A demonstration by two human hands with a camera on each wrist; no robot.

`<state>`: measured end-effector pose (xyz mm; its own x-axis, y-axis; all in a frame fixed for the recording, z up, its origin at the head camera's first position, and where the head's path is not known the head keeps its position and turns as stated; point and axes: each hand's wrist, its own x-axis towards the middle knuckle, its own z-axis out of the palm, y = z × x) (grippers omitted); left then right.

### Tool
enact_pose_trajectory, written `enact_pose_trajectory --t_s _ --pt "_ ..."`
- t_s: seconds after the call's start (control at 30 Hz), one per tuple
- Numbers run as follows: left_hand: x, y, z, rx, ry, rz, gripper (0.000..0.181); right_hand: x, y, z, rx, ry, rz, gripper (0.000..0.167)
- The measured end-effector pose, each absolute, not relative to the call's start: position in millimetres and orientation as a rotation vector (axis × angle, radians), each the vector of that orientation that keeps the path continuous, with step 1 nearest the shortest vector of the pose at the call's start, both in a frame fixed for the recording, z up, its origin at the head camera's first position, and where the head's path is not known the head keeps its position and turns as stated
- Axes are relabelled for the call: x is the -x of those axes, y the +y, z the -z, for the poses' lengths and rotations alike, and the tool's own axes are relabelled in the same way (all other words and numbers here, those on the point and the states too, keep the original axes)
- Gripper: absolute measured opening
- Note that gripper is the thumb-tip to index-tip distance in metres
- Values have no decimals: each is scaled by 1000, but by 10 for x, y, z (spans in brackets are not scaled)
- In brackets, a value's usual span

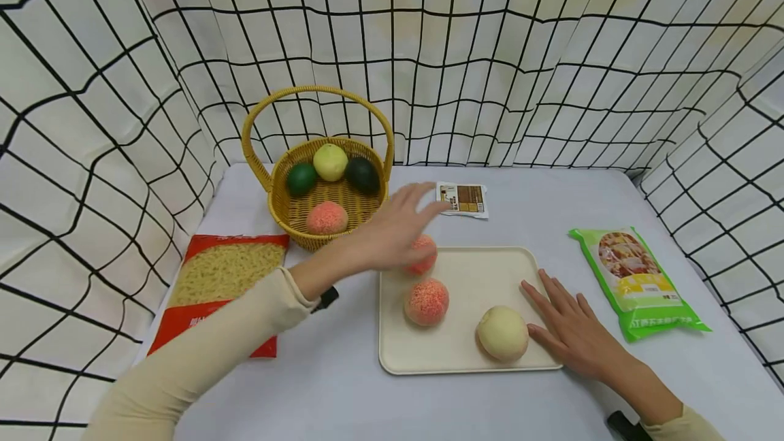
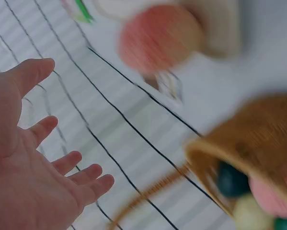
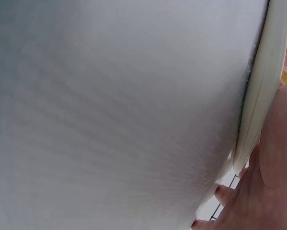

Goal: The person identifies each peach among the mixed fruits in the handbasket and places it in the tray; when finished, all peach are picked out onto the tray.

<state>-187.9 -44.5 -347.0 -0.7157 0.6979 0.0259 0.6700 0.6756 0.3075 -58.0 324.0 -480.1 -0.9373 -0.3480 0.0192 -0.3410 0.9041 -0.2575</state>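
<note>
My left hand [image 1: 398,230] is over the back left corner of a cream tray [image 1: 468,271], fingers extended and holding nothing. Partly hidden beneath it is a pink peach [image 1: 424,255], which shows blurred as a peach [image 2: 157,38] in the left wrist view, apart from the fingers. A second pink peach [image 1: 427,302] and a pale yellow round fruit [image 1: 502,333] lie on the tray. My right hand [image 1: 572,329] rests at the tray's right edge with fairly straight fingers, its thumb close to the pale fruit.
Behind the left forearm stands a wicker basket [image 1: 294,240] holding a pink peach [image 1: 327,218], a pale yellow-green fruit [image 1: 330,162] and two dark green fruits. A red pasta bag [image 1: 229,271] lies left, a green food bag [image 1: 640,278] right, small packets [image 1: 463,200] behind. Black netting surrounds the table.
</note>
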Motion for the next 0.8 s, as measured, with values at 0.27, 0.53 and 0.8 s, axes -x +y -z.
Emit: enact_pose_trajectory --t_s 0.27,0.53,0.8 --pt "2454 -1280 3500 -672 2805 -407 73 590 3243 4798 544 3035 389 75" --pt "2642 -1646 3819 -589 2634 -404 66 585 3255 4829 538 3027 394 75" --pt "2668 -1708 3948 -672 2574 -458 52 578 3259 4824 541 3027 410 75"
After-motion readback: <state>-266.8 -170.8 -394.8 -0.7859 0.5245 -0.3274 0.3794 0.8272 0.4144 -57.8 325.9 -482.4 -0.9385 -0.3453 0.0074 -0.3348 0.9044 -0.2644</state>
